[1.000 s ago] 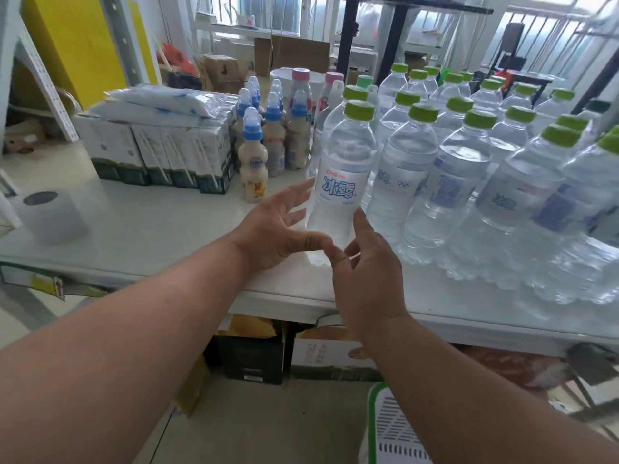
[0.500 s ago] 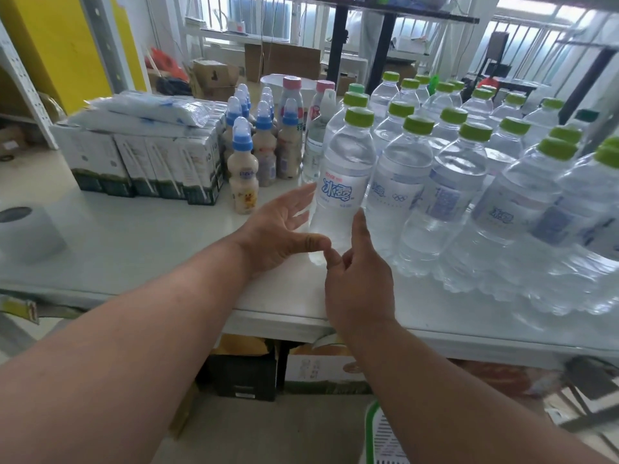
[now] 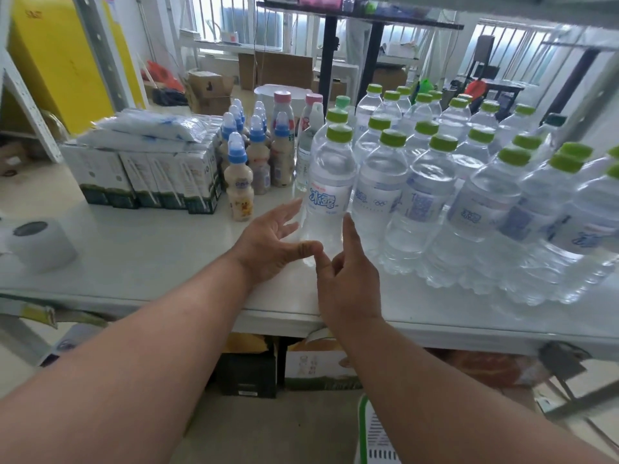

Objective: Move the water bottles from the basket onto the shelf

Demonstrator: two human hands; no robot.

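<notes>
Both hands are open with fingers spread: the left hand [image 3: 268, 242] at 9 o'clock and the right hand [image 3: 348, 272] at 5 o'clock of an upright, water-filled bottle [image 3: 330, 195] on the shelf [image 3: 150, 249]. Whether they touch it is unclear. The basket [image 3: 371, 437] shows only its rim below.

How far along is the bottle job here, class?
Done: rows of green-capped bottles already stand on the shelf. In hand: the front bottle stands there too, left hand and right hand open around its base. Left: unclear; only the basket edge shows.
</notes>
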